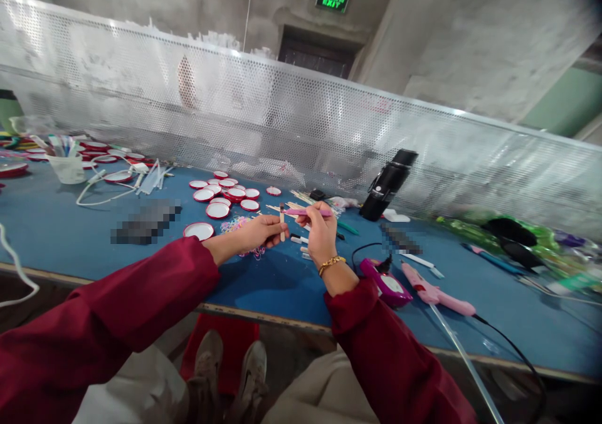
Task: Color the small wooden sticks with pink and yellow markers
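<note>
My left hand [269,232] pinches a short wooden craft stick [283,231], held upright above the table, with a dark patch at its top end. In my right hand [322,229] is a pink pen [301,212], lying nearly level, its tip at the dark top of the stick. Whether tip and stick touch is too small to tell. Beneath my left hand lies a loose pile of small pastel rubber bands [235,224]. Several pens, among them a white one with a dark cap [297,239], lie between and behind my hands.
Red-rimmed white lids [217,210] are scattered at the back left. A black bottle [388,184] stands behind my right hand. On the right are a purple power strip [385,284], a pink glue gun [437,292] and its cord. A cup of pens [66,168] stands far left; a perforated screen [301,116] closes off the back.
</note>
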Tool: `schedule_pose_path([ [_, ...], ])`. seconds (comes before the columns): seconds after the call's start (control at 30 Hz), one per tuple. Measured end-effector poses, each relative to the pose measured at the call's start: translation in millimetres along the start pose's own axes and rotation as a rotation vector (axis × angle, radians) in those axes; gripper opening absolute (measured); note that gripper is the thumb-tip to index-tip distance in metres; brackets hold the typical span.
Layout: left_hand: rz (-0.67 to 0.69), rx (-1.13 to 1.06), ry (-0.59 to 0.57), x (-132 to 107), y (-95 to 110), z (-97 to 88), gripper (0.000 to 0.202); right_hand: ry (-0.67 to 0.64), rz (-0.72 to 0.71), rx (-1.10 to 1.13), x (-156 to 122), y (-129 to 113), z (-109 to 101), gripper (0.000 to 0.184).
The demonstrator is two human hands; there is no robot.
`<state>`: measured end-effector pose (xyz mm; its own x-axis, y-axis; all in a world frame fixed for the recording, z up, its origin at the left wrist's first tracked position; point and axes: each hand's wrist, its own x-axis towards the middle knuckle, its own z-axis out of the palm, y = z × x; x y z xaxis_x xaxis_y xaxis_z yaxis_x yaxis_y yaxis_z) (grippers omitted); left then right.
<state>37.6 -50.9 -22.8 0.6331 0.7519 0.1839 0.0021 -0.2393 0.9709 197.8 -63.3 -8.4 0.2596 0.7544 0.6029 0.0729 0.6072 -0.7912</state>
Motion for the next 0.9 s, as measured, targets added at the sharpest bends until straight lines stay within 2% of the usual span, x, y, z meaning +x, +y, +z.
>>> schedule_pose_path([
  [0.47,0.002,-0.015,-0.001,1.1,-2.3,-0.7,0.032,0.036,-0.019,-0.012,2.6,8.3,-3.2,0.018],
  [0.9,-0.004,0.012,0.011,1.3,-3.3,-0.6,0.035,0.044,-0.039,-0.015,2.2,5.7,-3.7,0.018],
])
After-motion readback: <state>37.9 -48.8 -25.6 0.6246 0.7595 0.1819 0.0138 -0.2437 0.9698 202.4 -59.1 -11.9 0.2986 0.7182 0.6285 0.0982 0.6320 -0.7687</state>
